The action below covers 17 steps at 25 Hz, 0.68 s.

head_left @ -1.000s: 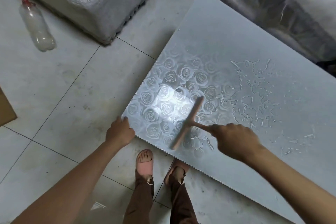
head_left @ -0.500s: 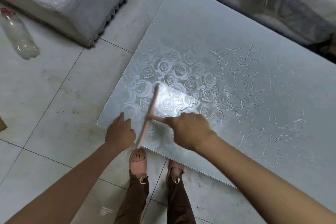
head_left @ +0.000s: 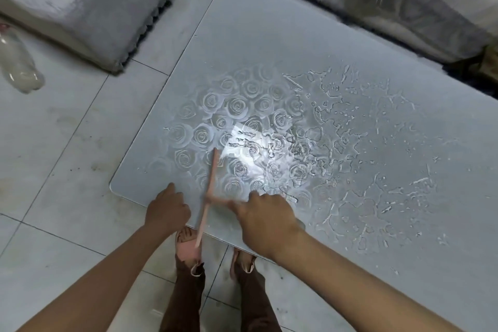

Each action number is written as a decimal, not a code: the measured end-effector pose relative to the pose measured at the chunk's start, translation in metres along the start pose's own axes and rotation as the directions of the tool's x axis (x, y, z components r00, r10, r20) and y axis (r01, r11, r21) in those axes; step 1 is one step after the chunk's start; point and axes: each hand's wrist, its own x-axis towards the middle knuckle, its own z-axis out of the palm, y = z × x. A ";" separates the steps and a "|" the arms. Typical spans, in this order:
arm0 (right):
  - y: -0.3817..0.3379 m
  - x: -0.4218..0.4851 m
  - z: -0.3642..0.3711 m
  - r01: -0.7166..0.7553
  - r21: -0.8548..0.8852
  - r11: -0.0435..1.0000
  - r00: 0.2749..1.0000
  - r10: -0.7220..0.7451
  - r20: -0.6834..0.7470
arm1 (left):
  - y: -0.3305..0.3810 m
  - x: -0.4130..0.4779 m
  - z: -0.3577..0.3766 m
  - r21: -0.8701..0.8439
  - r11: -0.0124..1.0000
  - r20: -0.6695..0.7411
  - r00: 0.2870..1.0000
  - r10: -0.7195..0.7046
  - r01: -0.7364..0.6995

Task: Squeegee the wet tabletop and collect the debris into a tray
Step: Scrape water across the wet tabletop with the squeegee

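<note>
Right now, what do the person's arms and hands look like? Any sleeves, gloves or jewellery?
Both the left hand and the right hand are bare: no gloves, rings, watch or bands visible. The left forearm and right forearm are uncovered to the frame's edge, with no sleeve in view.

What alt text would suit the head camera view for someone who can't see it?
Seen from above, a person's right hand holds a pink squeegee on a wet grey tabletop with a rose pattern, the left hand resting at its near edge. Puddles cover much of it; a bottle lies on the tiled floor.
</note>
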 end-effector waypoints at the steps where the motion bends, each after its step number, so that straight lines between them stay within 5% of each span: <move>1: 0.010 0.000 0.003 -0.008 -0.002 1.000 1.000 0.008 -0.003 | 0.001 0.000 0.001 -0.015 1.000 0.002 1.000 -0.026 0.026; 9: 0.095 -0.070 -0.001 -0.203 0.004 0.979 0.978 0.203 -0.040 | 0.004 0.007 0.007 -0.066 0.992 0.109 0.989 -0.096 0.104; 17: 0.028 0.046 -0.033 0.079 0.020 0.997 0.990 -0.076 -0.120 | -0.014 0.009 -0.001 -0.320 0.945 -0.001 0.997 -0.076 0.072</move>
